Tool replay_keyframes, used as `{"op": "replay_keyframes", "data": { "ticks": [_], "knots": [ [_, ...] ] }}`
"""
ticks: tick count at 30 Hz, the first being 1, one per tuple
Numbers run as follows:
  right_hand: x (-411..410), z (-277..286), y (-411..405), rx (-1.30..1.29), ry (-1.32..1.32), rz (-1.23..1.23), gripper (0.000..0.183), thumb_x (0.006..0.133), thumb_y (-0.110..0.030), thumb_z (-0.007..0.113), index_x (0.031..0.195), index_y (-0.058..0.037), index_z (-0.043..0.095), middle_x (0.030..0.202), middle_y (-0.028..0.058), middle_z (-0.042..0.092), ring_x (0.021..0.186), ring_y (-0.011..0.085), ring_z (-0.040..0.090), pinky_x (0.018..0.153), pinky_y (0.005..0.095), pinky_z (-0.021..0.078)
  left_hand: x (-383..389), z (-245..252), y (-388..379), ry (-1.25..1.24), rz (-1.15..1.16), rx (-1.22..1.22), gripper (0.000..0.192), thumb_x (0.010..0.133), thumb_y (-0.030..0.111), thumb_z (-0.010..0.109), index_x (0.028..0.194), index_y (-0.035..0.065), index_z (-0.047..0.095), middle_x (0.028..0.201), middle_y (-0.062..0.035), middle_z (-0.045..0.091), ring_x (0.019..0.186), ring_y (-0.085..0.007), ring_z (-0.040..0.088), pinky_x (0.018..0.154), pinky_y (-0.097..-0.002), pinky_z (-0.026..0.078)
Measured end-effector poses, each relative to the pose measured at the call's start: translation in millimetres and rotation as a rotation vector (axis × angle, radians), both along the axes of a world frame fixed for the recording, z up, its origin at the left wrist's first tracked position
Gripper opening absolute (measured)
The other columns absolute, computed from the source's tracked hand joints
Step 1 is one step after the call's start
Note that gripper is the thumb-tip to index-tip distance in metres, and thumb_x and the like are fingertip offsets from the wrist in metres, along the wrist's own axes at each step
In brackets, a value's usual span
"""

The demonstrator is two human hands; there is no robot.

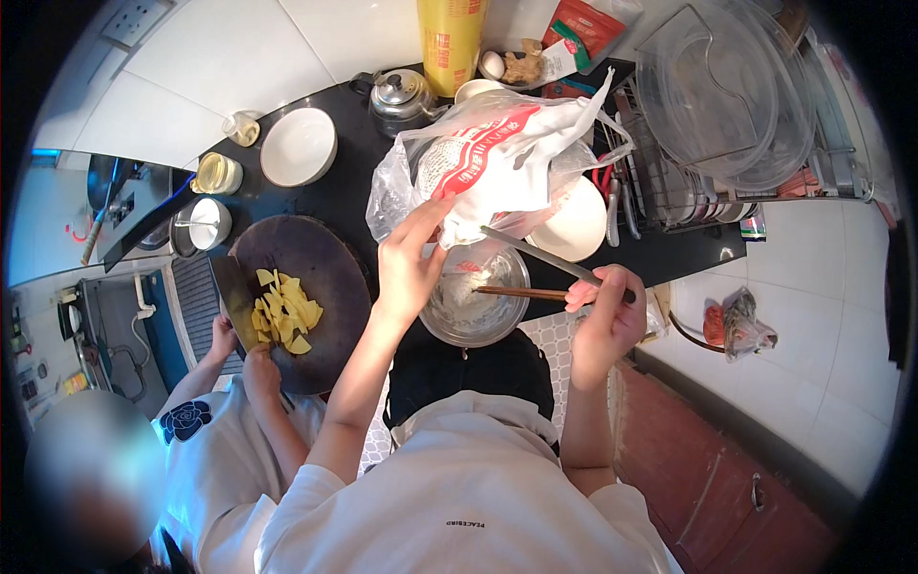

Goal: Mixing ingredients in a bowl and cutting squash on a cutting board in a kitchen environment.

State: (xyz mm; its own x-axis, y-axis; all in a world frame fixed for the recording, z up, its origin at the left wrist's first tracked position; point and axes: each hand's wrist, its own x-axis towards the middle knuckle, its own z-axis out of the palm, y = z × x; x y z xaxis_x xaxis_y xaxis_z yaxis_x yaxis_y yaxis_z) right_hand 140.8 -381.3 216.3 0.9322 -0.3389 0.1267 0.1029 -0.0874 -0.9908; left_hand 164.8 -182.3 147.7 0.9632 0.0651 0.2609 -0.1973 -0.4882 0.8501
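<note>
My left hand (414,262) pinches the lower edge of a white and red printed flour bag (527,161), which sits inside a clear plastic bag. In my right hand (609,308) is the end of a long grey utensil (538,252), whose far end reaches the bag's mouth. Below the bag, a metal bowl (521,316) holds white flour or batter (466,293). Wooden chopsticks (520,292) lean from the bowl towards my right hand; whether my fingers also grip them I cannot tell.
At the left a person's hands (259,373) hold a cleaver (233,294) beside sliced yellow pieces (287,312) on a round chopping board (337,337). A white bowl (298,147), a metal kettle (398,100), a cream plate (574,222) and a dish rack (688,208) stand around the bags.
</note>
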Motion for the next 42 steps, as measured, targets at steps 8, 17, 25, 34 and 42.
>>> {"op": "replay_keyframes", "data": {
  "ticks": [8, 17, 25, 34, 42],
  "knots": [
    [0, -4, -5, -0.033, -0.03, 0.032, 0.018, 0.095, -0.01, 0.043, 0.088, 0.0044, 0.051, 0.062, 0.0087, 0.057, 0.051, 0.0109, 0.055, 0.05, 0.022, 0.0467, 22, 24, 20, 0.143, -0.204, -0.023, 0.062, 0.062, -0.004, 0.074, 0.119, 0.0115, 0.057, 0.13, -0.014, 0.048, 0.091, -0.0193, 0.064, 0.073, -0.028, 0.055],
    [0, -2, -5, 0.013, 0.002, -0.019, 0.019, 0.095, -0.011, 0.043, 0.089, 0.0044, 0.051, 0.06, 0.0086, 0.057, 0.05, 0.0118, 0.055, 0.047, 0.0219, 0.0462, 24, 24, 18, 0.17, -0.258, -0.037, 0.063, 0.063, -0.006, 0.071, 0.121, 0.0131, 0.056, 0.126, -0.0165, 0.052, 0.102, -0.0248, 0.06, 0.076, -0.0302, 0.055],
    [-1, -4, -7, 0.053, 0.008, -0.041, 0.018, 0.096, -0.012, 0.043, 0.089, 0.0031, 0.05, 0.058, 0.0085, 0.056, 0.048, 0.0123, 0.054, 0.048, 0.0229, 0.0455, 22, 21, 18, 0.183, -0.247, 0.004, 0.066, 0.063, 0.0, 0.075, 0.124, 0.0159, 0.055, 0.129, -0.0141, 0.05, 0.106, -0.022, 0.058, 0.076, -0.0301, 0.055],
    [-4, -4, -7, 0.075, -0.016, -0.045, 0.02, 0.096, -0.016, 0.044, 0.09, 0.0024, 0.05, 0.057, 0.0084, 0.056, 0.048, 0.0122, 0.053, 0.047, 0.0232, 0.045, 20, 25, 15, 0.204, -0.236, 0.089, 0.067, 0.063, -0.001, 0.075, 0.124, 0.0172, 0.054, 0.127, -0.0154, 0.051, 0.103, -0.0236, 0.06, 0.076, -0.0297, 0.054],
    [-4, 2, -3, 0.091, 0.026, -0.07, 0.02, 0.096, -0.015, 0.045, 0.088, 0.0029, 0.05, 0.058, 0.0101, 0.057, 0.046, 0.0131, 0.054, 0.046, 0.0231, 0.0449, 17, 14, 10, 0.092, -0.16, 0.156, 0.069, 0.06, -0.007, 0.072, 0.123, 0.0133, 0.055, 0.127, -0.0142, 0.051, 0.099, -0.025, 0.062, 0.075, -0.0289, 0.054]
  ]
}}
